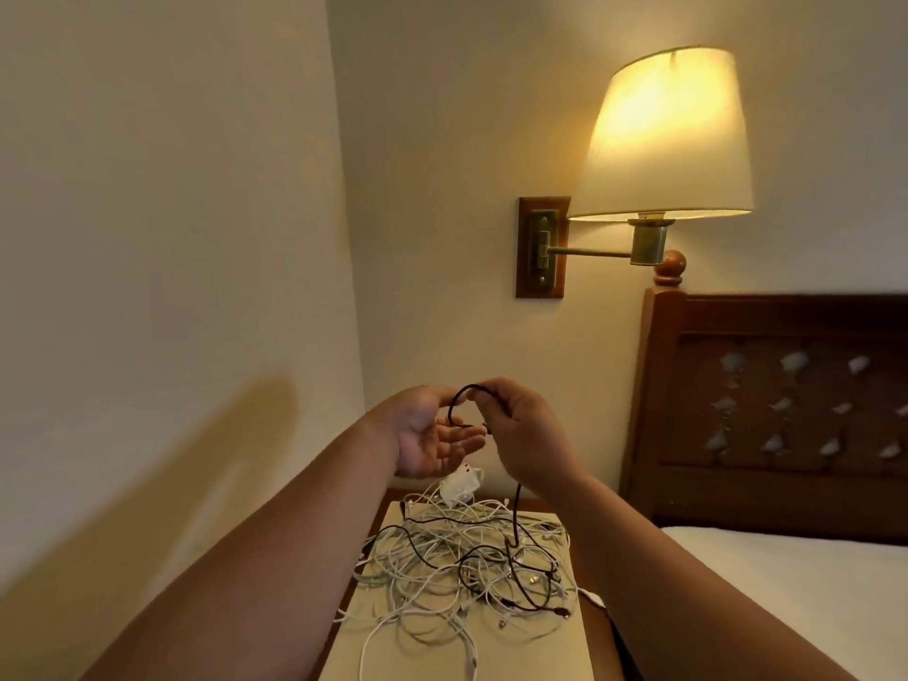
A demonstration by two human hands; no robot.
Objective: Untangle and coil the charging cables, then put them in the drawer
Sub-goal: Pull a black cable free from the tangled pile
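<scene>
From the head view, both hands are raised above the desk (pixel 540 646), close together. The right hand (pixel 521 435) has a narrow grip, pinching a black cable (pixel 517 508) that arches in a small loop over to the left hand (pixel 427 437). The left hand's grip is wide, palm up with fingers relaxed and the cable's end lying across them. Below the right hand the black cable hangs down into a tangled pile of white cables (pixel 442 567) on the desk. A lit wall lamp (pixel 663 135) hangs above, and a bed (pixel 796 592) stands to the right.
</scene>
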